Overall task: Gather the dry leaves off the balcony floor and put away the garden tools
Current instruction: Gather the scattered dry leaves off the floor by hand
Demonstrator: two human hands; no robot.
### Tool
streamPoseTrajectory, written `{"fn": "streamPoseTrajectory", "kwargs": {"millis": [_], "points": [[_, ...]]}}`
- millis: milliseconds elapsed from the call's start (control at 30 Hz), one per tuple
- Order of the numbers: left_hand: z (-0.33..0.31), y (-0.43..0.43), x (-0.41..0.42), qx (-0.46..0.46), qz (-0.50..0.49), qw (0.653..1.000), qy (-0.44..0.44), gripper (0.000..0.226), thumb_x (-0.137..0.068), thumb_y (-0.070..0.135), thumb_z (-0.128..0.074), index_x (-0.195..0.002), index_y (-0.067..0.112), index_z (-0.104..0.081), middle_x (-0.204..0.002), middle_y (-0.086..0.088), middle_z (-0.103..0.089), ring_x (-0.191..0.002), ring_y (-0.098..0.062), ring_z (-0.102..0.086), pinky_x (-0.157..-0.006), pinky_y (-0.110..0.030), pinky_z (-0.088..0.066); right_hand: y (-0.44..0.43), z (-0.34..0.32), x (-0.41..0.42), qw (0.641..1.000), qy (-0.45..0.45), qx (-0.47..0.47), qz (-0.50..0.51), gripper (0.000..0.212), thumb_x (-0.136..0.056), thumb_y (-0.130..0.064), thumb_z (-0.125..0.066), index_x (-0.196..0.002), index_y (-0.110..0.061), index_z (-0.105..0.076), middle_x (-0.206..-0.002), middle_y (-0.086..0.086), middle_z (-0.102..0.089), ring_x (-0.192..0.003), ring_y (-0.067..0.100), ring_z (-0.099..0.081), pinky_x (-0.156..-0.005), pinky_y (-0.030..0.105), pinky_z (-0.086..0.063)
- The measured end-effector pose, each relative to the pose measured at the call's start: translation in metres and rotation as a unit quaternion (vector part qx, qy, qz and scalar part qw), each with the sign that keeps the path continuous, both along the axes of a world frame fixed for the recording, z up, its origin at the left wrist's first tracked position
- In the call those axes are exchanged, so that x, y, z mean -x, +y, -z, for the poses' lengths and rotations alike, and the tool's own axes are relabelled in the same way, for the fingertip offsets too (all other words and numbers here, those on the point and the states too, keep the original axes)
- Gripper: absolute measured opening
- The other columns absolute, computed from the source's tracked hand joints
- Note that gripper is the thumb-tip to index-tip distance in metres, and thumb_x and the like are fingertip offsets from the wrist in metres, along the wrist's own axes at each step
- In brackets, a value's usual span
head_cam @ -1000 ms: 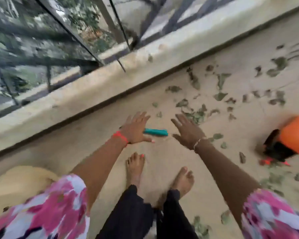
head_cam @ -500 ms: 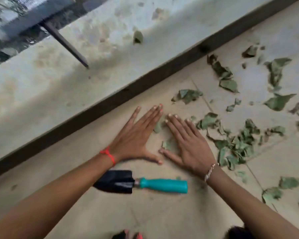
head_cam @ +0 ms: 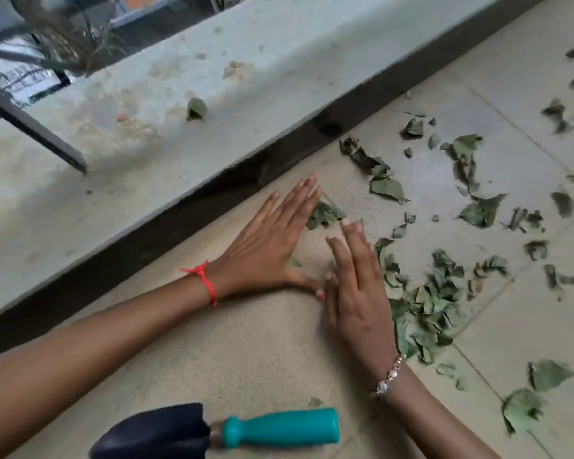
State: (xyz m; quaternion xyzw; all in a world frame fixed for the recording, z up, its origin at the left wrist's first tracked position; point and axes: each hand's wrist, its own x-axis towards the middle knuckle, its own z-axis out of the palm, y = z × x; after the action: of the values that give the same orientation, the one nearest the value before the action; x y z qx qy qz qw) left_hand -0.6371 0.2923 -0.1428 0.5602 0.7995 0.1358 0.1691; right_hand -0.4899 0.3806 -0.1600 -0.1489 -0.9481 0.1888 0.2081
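The left grip (head_cam: 265,246) and right grip (head_cam: 358,293) lie flat on the floor (head_cam: 246,352) with thumbs almost touching, so nothing passes between them at the wrist end. Between their fingers a wedge of bare tile is open, and a small leaf clump (head_cam: 323,215) sits at its mouth. Just outside the left grip, the raised ledge (head_cam: 179,104) and its dark base band (head_cam: 146,233) wall off that side. A thick heap of leaves (head_cam: 424,306) lies against the right grip's outer edge. Behind both wrists the floor is free as far as the trowel (head_cam: 219,432), which lies crosswise.
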Motion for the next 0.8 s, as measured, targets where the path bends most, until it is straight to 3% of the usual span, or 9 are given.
{"fn": "streamPoseTrajectory", "kwargs": {"millis": [133,200,300,400,500,567,667,733,800], "points": [[0.004,0.021,0.003,-0.037,-0.027,0.998,-0.043,0.116,-0.064,0.082,-0.045,-0.146,0.026,0.016,-0.155,0.011,0.018,-0.143,-0.004,0.016,-0.116,-0.025,0.011,0.013,-0.007,0.002,0.994,-0.004,0.015,0.104,0.045,-0.091,-0.019,-0.04,-0.133,-0.003,-0.042,-0.144,0.017,-0.037,-0.138,0.025,-0.026,-0.114,0.038,-0.019],[0.007,0.028,0.005,-0.054,-0.035,0.997,-0.043,0.115,-0.064,0.081,-0.045,-0.149,0.024,0.007,-0.159,0.006,0.006,-0.144,-0.003,0.009,-0.116,-0.023,0.009,0.023,-0.009,0.007,0.994,-0.006,0.042,0.102,0.044,-0.092,-0.025,-0.04,-0.129,-0.003,-0.049,-0.139,0.015,-0.046,-0.133,0.025,-0.038,-0.112,0.039,-0.028],[0.003,0.03,0.002,-0.097,-0.041,0.991,-0.081,0.106,-0.069,0.067,-0.061,-0.15,0.019,-0.013,-0.158,0.002,-0.011,-0.143,-0.001,-0.003,-0.118,-0.021,0.002,0.04,-0.018,0.019,0.993,0.038,0.059,0.091,0.039,-0.09,-0.024,-0.043,-0.119,-0.004,-0.059,-0.127,0.013,-0.057,-0.122,0.025,-0.05,-0.102,0.038,-0.041],[-0.007,0.02,0.002,-0.175,-0.06,0.979,-0.088,0.086,-0.077,0.053,-0.063,-0.145,0.013,-0.029,-0.154,-0.002,-0.025,-0.141,-0.003,-0.014,-0.118,-0.022,-0.012,0.052,-0.025,0.041,0.992,0.019,0.092,0.08,0.038,-0.093,-0.027,-0.043,-0.123,-0.008,-0.056,-0.135,0.008,-0.049,-0.127,0.019,-0.042,-0.105,0.027,-0.033],[-0.018,0.008,0.007,-0.204,-0.07,0.974,-0.07,0.071,-0.085,0.045,-0.059,-0.142,0.01,-0.035,-0.15,-0.005,-0.033,-0.136,0.003,-0.017,-0.114,-0.013,-0.011,0.054,-0.021,0.059,0.992,-0.048,0.092,0.065,0.05,-0.095,-0.038,-0.037,-0.135,-0.011,-0.045,-0.149,0.007,-0.032,-0.139,0.02,-0.025,-0.115,0.036,-0.023],[-0.023,0.002,0.01,-0.168,-0.073,0.98,-0.078,0.069,-0.089,0.041,-0.059,-0.145,0.013,-0.03,-0.153,-0.001,-0.027,-0.133,0.009,-0.01,-0.113,-0.009,-0.002,0.057,-0.02,0.07,0.99,-0.076,0.087,0.075,0.054,-0.097,-0.042,-0.036,-0.142,-0.013,-0.034,-0.155,0.006,-0.018,-0.144,0.021,-0.012,-0.118,0.039,-0.014],[-0.017,-0.006,0.012,-0.091,-0.08,0.988,-0.092,0.079,-0.09,0.046,-0.054,-0.15,0.017,-0.012,-0.159,0.002,-0.009,-0.142,-0.001,-0.001,-0.114,-0.015,0.003,0.067,-0.023,0.086,0.986,-0.121,0.068,0.092,0.058,-0.097,-0.047,-0.034,-0.146,-0.019,-0.025,-0.158,0.002,-0.007,-0.145,0.018,0.0,-0.118,0.037,-0.002],[-0.009,-0.007,0.01,-0.072,-0.075,0.991,-0.083,0.086,-0.089,0.05,-0.054,-0.151,0.017,-0.003,-0.159,0.003,-0.001,-0.142,0.0,0.006,-0.114,-0.015,0.007,0.07,-0.022,0.092,0.982,-0.162,0.062,0.072,0.059,-0.096,-0.051,-0.031,-0.145,-0.019,-0.029,-0.157,0.002,-0.014,-0.145,0.019,-0.006,-0.118,0.039,-0.005],[-0.002,-0.007,0.008,-0.071,-0.076,0.993,-0.06,0.092,-0.087,0.055,-0.053,-0.151,0.017,0.001,-0.159,0.003,0.003,-0.139,0.003,0.011,-0.111,-0.011,0.012,0.067,-0.019,0.091,0.984,-0.163,0.064,0.044,0.06,-0.093,-0.053,-0.027,-0.138,-0.017,-0.043,-0.149,0.003,-0.034,-0.139,0.021,-0.025,-0.115,0.041,-0.019]]}}
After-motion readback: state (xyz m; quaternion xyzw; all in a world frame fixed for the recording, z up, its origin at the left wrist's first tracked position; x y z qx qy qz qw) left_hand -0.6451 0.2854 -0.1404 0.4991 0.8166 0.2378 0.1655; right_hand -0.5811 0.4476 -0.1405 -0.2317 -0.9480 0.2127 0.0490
